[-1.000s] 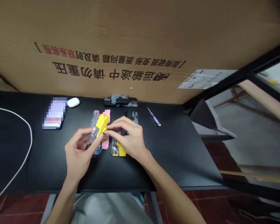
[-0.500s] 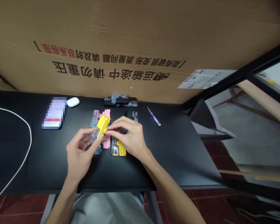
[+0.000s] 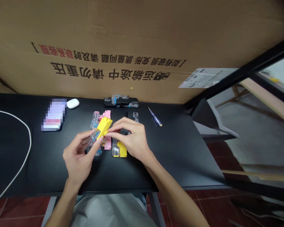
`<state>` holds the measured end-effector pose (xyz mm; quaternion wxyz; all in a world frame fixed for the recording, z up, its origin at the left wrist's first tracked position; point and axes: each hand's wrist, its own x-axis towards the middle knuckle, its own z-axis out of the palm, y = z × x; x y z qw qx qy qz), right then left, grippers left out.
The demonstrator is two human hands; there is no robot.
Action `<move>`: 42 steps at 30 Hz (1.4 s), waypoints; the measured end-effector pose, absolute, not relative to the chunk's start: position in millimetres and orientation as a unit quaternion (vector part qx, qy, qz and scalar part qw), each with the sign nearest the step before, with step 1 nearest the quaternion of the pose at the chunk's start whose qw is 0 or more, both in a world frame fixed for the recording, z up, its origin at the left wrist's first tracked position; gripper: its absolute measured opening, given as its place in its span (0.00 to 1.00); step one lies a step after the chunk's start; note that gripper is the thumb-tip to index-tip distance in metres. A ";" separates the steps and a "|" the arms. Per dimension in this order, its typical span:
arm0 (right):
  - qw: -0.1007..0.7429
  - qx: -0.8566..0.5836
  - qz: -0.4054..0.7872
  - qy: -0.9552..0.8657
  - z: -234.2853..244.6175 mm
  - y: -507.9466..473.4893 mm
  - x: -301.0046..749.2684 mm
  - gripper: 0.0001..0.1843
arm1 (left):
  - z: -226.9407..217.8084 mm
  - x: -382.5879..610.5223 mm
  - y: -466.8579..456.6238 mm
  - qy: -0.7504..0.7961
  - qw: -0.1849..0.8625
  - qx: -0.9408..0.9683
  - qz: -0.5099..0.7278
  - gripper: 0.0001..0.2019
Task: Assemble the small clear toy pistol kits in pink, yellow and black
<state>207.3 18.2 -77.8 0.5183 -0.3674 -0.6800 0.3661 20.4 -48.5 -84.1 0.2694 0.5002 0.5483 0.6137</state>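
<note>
Held just above the desk is a small yellow-and-clear plastic piece, tilted with its yellow end up and its see-through end down. My left hand grips the clear end between thumb and fingers. The thumb and forefinger of my right hand pinch a small round yellow part on the piece's right side. Beneath the hands lie a pink-and-clear piece, partly covered, and a second yellow-and-clear piece. Behind my right hand a black-and-clear piece is partly hidden.
Several black-and-clear pieces are stacked against the cardboard. A pen-like screwdriver lies to the right. A phone and a white earbud case are at the left, near a white cable on the black desk.
My left hand has shifted slightly left, and the held piece is turned a little. My right hand keeps its pinch. The whole view has moved slightly.
</note>
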 end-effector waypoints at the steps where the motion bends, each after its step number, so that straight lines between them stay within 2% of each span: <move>1: 0.521 -0.369 0.371 -0.675 -78.3 18.3 207.0 0.04 | -84.8 20.5 -48.7 0.550 0.262 0.503 0.613 0.13; 7: 0.524 -0.368 0.425 -0.639 -79.6 20.3 205.4 0.05 | -83.4 20.6 -48.9 0.552 0.274 0.495 0.612 0.14; 12: 0.520 -0.369 0.477 -0.605 -82.5 23.9 204.7 0.12 | -81.2 20.3 -48.5 0.560 0.298 0.476 0.609 0.12; 17: 0.511 -0.369 0.521 -0.576 -85.4 26.6 202.6 0.15 | -81.0 20.3 -46.7 0.563 0.324 0.452 0.611 0.13; 30: 0.504 -0.377 0.555 -0.544 -92.2 26.6 197.5 0.18 | -88.8 17.5 -40.1 0.543 0.427 0.369 0.622 0.17; 32: 0.508 -0.382 0.540 -0.552 -92.7 24.5 195.9 0.16 | -89.9 17.3 -40.0 0.544 0.427 0.367 0.622 0.17; 36: 0.536 -0.400 0.440 -0.599 -92.1 17.3 192.7 0.05 | -91.2 16.8 -39.4 0.549 0.415 0.363 0.628 0.18; 42: 0.533 -0.353 0.268 -0.721 -86.4 14.0 197.1 0.07 | -94.6 16.3 -39.8 0.543 0.417 0.365 0.631 0.17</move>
